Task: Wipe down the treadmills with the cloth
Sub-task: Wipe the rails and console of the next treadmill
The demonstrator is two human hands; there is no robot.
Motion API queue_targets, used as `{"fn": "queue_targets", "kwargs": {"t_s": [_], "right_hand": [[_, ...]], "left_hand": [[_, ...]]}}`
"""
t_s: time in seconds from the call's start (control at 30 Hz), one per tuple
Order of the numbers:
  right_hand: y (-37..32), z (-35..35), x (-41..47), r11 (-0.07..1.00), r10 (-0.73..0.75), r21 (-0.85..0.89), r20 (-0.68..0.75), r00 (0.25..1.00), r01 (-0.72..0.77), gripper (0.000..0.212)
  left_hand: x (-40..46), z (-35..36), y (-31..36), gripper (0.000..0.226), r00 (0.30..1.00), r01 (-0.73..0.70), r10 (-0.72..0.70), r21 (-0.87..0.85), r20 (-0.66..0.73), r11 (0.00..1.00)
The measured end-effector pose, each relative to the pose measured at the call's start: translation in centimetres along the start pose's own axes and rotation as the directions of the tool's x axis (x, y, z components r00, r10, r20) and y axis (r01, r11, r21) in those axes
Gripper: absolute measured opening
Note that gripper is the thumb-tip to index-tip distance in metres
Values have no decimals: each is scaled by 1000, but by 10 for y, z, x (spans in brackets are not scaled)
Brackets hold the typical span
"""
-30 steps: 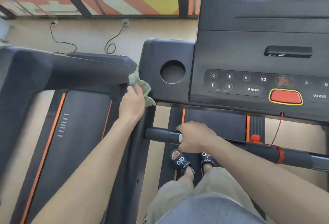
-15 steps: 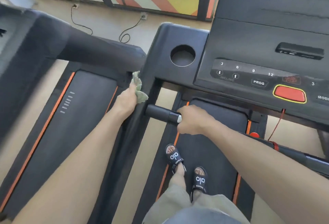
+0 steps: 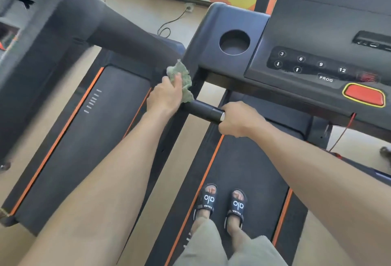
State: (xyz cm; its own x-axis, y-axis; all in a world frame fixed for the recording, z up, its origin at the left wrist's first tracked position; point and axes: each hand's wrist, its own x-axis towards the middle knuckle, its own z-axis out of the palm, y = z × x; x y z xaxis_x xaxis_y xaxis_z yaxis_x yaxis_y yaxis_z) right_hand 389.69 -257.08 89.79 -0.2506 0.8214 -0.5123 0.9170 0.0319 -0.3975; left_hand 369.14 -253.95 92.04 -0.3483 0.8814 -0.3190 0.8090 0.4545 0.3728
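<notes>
Treadmill upright (image 3: 196,83): left hand (image 3: 167,96), fingers gripping cloth (image 3: 182,75), is sliding lower than before; right hand (image 3: 239,119) is still clenching handlebar (image 3: 203,111).

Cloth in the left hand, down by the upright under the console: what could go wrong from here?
1. The cloth is bunched; the left hand may skip parts of the upright.
2. The red stop button and keypad sit nearby; a later pass could press them.
3. The person stands on the belt, steadied only by the right hand on the handlebar.
</notes>
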Motion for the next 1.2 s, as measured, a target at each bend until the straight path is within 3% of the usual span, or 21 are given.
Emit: {"fn": "queue_targets", "kwargs": {"t_s": [0.13,0.23,0.33,0.4,0.47,0.53,0.57,0.63,0.7,0.83,0.93,1.1,1.13,1.2], "right_hand": [[-3,-2,-3,999,6,-35,2,1000,-6,23],[-6,-5,-6,998,13,-66,1,1000,-13,20],[-8,-2,-11,992,4,-122,-53,999,-11,13],[-6,-1,-15,990,-1,-138,-84,996,-10,19],[2,0,-21,994,22,-105,-68,997,-29,37],[9,-2,-31,994,73,81,-74,995,-67,56],[12,-4,-37,955,123,282,-79,989,-97,58],[9,-7,-47,746,214,655,-70,974,-117,52],[1,-8,-51,599,269,795,-86,959,-96,45],[-23,-8,-42,496,358,867,-141,923,-60,40],[-42,-5,-33,457,427,889,-182,886,-37,33],[-50,-10,-30,401,519,916,-227,824,0,29],[-49,-11,-32,431,512,902,-235,826,-10,31],[-46,-12,-35,607,450,788,-232,862,-105,43]], "left_hand": [[-38,17,-29,52,959,-213,234,136,-160,967],[-52,26,-44,51,824,-478,545,327,-155,815],[-54,39,-27,44,691,-694,721,233,-49,681],[-55,50,-12,44,638,-766,769,143,50,626],[-54,54,-8,41,598,-798,795,167,103,579],[-48,46,-10,39,559,-822,820,211,124,529],[-47,39,-9,40,554,-827,818,213,153,520],[-48,29,-6,44,568,-822,791,205,228,532],[-47,24,-3,46,591,-806,754,173,287,566],[-43,10,5,42,646,-746,692,74,321,662],[-45,10,3,22,653,-740,678,92,338,667],[-45,10,1,43,647,-746,682,101,341,658],[-45,10,1,47,645,-747,683,93,342,659],[-46,9,2,51,648,-742,681,85,341,665]]}}
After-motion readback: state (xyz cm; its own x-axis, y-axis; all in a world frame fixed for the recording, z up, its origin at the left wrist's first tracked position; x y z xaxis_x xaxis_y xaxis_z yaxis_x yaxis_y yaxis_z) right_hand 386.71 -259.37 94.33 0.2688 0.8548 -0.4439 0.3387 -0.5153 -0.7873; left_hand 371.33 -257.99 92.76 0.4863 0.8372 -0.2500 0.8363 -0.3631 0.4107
